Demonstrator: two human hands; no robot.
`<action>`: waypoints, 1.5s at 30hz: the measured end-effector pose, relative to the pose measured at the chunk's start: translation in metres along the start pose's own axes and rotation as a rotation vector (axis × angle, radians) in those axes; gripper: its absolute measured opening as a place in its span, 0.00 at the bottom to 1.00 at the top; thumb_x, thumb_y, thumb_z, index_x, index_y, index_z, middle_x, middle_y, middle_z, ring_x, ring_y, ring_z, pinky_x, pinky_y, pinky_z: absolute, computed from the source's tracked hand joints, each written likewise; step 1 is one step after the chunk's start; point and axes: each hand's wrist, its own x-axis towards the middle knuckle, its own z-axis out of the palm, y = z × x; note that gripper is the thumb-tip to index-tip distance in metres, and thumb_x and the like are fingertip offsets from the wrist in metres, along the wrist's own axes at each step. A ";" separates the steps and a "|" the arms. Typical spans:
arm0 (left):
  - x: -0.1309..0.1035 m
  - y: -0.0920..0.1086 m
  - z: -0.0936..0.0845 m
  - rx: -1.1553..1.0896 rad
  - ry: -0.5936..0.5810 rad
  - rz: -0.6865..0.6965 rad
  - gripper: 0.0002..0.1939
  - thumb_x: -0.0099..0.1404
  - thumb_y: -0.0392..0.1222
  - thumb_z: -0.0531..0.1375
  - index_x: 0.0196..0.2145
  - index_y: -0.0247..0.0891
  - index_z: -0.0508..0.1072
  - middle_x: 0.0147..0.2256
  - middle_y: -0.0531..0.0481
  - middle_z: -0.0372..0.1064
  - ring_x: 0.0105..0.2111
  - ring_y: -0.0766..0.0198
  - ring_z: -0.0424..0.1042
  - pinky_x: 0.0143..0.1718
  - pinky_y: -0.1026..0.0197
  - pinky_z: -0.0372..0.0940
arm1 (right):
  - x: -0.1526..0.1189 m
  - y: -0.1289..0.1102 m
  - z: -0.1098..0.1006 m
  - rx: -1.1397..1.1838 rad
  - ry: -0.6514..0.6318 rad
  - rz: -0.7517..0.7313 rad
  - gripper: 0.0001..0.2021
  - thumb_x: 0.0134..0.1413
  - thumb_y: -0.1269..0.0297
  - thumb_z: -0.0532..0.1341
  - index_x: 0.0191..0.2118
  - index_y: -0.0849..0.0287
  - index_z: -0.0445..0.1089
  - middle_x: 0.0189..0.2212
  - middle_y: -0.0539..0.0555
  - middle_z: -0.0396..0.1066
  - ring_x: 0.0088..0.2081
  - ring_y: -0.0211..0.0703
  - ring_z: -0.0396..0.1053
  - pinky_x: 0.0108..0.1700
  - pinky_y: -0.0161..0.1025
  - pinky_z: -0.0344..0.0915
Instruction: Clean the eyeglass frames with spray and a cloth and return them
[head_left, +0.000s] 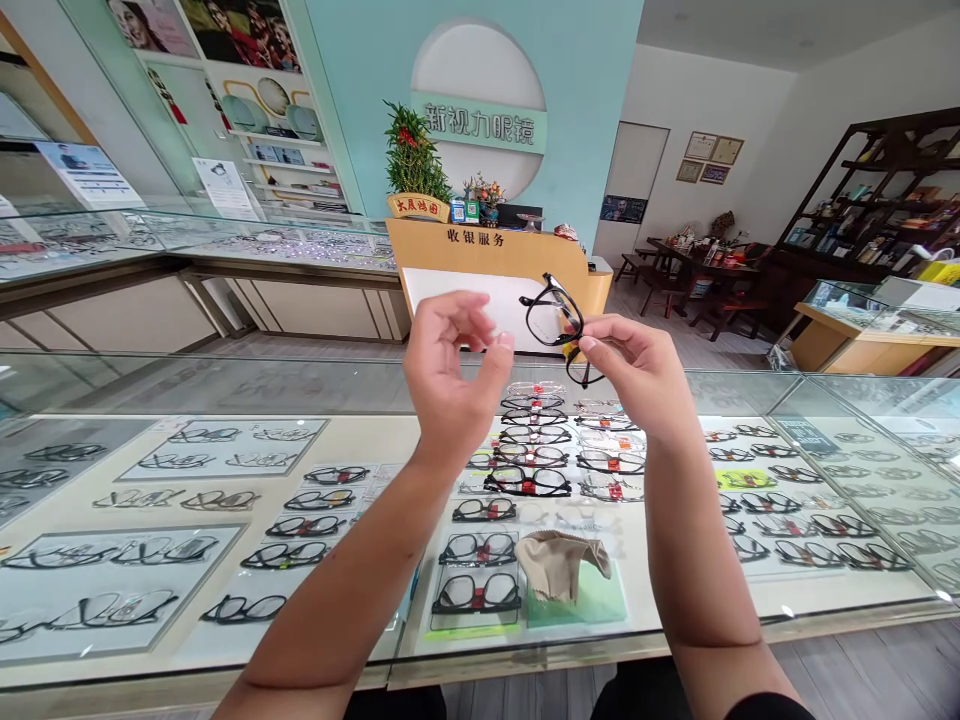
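A pair of black-framed eyeglasses point(553, 312) is held up in the air above the glass counter, tilted on its side. My right hand point(637, 365) pinches it by the frame, thumb and fingers closed. To the left of the glasses, my left hand point(459, 365) is raised with its fingers curved and apart, not touching them. Below the hands, a crumpled beige cloth point(562, 565) lies on the counter, over a green sheet point(589, 603).
Rows of eyeglasses point(536, 435) fill the glass display counter point(517, 655) in front of me. Farther back stands a wooden cashier desk point(495, 245) with a potted plant point(416, 155). A wooden table point(697, 255) and a shelf point(862, 190) are at the right.
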 end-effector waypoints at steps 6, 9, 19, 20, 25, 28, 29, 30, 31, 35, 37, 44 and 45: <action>-0.015 0.014 0.018 -0.015 -0.197 -0.380 0.16 0.72 0.58 0.69 0.41 0.43 0.87 0.25 0.53 0.70 0.25 0.65 0.64 0.25 0.60 0.62 | -0.002 -0.004 0.016 -0.182 0.168 -0.149 0.06 0.67 0.56 0.71 0.40 0.50 0.84 0.51 0.56 0.85 0.55 0.55 0.80 0.63 0.57 0.73; -0.016 0.009 0.023 -0.112 -0.169 -0.505 0.20 0.66 0.61 0.74 0.43 0.43 0.89 0.24 0.53 0.70 0.24 0.66 0.64 0.24 0.61 0.62 | -0.005 -0.006 0.028 -0.310 0.193 -0.238 0.06 0.69 0.56 0.69 0.41 0.48 0.84 0.50 0.57 0.83 0.55 0.58 0.80 0.61 0.58 0.75; -0.008 -0.021 0.022 -0.200 -0.059 -0.631 0.20 0.59 0.59 0.78 0.39 0.42 0.88 0.30 0.51 0.78 0.25 0.68 0.61 0.24 0.63 0.55 | -0.016 -0.026 0.032 -0.421 0.054 -0.234 0.07 0.71 0.57 0.67 0.42 0.48 0.84 0.54 0.57 0.84 0.57 0.60 0.79 0.63 0.60 0.72; -0.007 -0.022 0.021 -0.188 -0.068 -0.629 0.19 0.59 0.60 0.77 0.39 0.42 0.88 0.29 0.51 0.77 0.24 0.68 0.60 0.24 0.62 0.53 | -0.014 -0.026 0.027 -0.386 0.064 -0.228 0.07 0.71 0.57 0.67 0.40 0.48 0.83 0.53 0.56 0.84 0.56 0.58 0.79 0.62 0.59 0.72; -0.003 -0.025 0.018 -0.094 -0.155 -0.531 0.15 0.64 0.57 0.74 0.37 0.42 0.86 0.20 0.58 0.57 0.21 0.68 0.51 0.24 0.61 0.49 | 0.010 0.042 -0.034 0.061 0.277 0.006 0.29 0.65 0.51 0.71 0.20 0.51 0.55 0.18 0.45 0.58 0.22 0.37 0.56 0.29 0.40 0.62; -0.005 -0.024 0.019 -0.008 -0.211 -0.426 0.11 0.67 0.53 0.71 0.37 0.43 0.83 0.20 0.59 0.52 0.22 0.67 0.51 0.26 0.60 0.52 | 0.004 0.124 -0.087 0.427 0.379 0.298 0.36 0.56 0.50 0.76 0.20 0.51 0.46 0.14 0.39 0.42 0.18 0.31 0.37 0.19 0.37 0.42; -0.007 -0.024 0.020 0.032 -0.239 -0.404 0.10 0.69 0.52 0.69 0.38 0.43 0.83 0.20 0.59 0.51 0.22 0.67 0.51 0.27 0.60 0.53 | -0.004 0.149 -0.103 0.530 0.429 0.412 0.37 0.53 0.52 0.78 0.20 0.51 0.45 0.13 0.38 0.40 0.17 0.30 0.35 0.18 0.36 0.39; -0.009 -0.024 0.021 0.076 -0.274 -0.386 0.10 0.71 0.50 0.67 0.39 0.43 0.83 0.20 0.60 0.51 0.22 0.66 0.51 0.28 0.60 0.53 | -0.015 0.170 -0.118 0.558 0.457 0.459 0.38 0.54 0.51 0.77 0.21 0.51 0.42 0.12 0.37 0.38 0.16 0.30 0.34 0.17 0.36 0.38; -0.012 -0.024 0.023 0.121 -0.312 -0.369 0.10 0.73 0.49 0.65 0.41 0.43 0.82 0.20 0.60 0.52 0.22 0.66 0.52 0.29 0.60 0.53 | -0.028 0.188 -0.131 0.576 0.473 0.485 0.39 0.57 0.51 0.75 0.22 0.51 0.40 0.12 0.37 0.35 0.16 0.30 0.33 0.16 0.35 0.36; -0.025 -0.027 0.030 0.284 -0.456 -0.289 0.13 0.77 0.49 0.59 0.44 0.41 0.82 0.21 0.59 0.56 0.23 0.65 0.56 0.30 0.59 0.53 | -0.069 0.227 -0.162 0.703 0.497 0.548 0.38 0.66 0.47 0.68 0.24 0.52 0.35 0.11 0.38 0.33 0.15 0.32 0.32 0.14 0.34 0.38; -0.031 -0.030 0.034 0.369 -0.517 -0.263 0.14 0.77 0.49 0.58 0.45 0.41 0.81 0.20 0.59 0.57 0.22 0.65 0.57 0.30 0.59 0.52 | -0.075 0.238 -0.168 0.785 0.484 0.570 0.38 0.68 0.46 0.65 0.25 0.52 0.35 0.11 0.39 0.34 0.15 0.32 0.32 0.14 0.34 0.39; -0.051 -0.046 0.052 0.561 -0.754 -0.311 0.16 0.78 0.52 0.56 0.47 0.44 0.81 0.19 0.58 0.59 0.22 0.62 0.60 0.32 0.58 0.52 | -0.068 0.272 -0.172 1.050 0.434 0.604 0.40 0.74 0.35 0.58 0.23 0.52 0.35 0.11 0.41 0.36 0.15 0.32 0.33 0.15 0.34 0.42; -0.051 -0.051 0.058 0.583 -0.776 -0.318 0.17 0.79 0.53 0.56 0.48 0.44 0.82 0.20 0.58 0.61 0.23 0.61 0.61 0.32 0.58 0.52 | -0.069 0.275 -0.172 1.078 0.429 0.608 0.40 0.75 0.33 0.56 0.22 0.52 0.35 0.11 0.41 0.37 0.15 0.32 0.33 0.15 0.34 0.42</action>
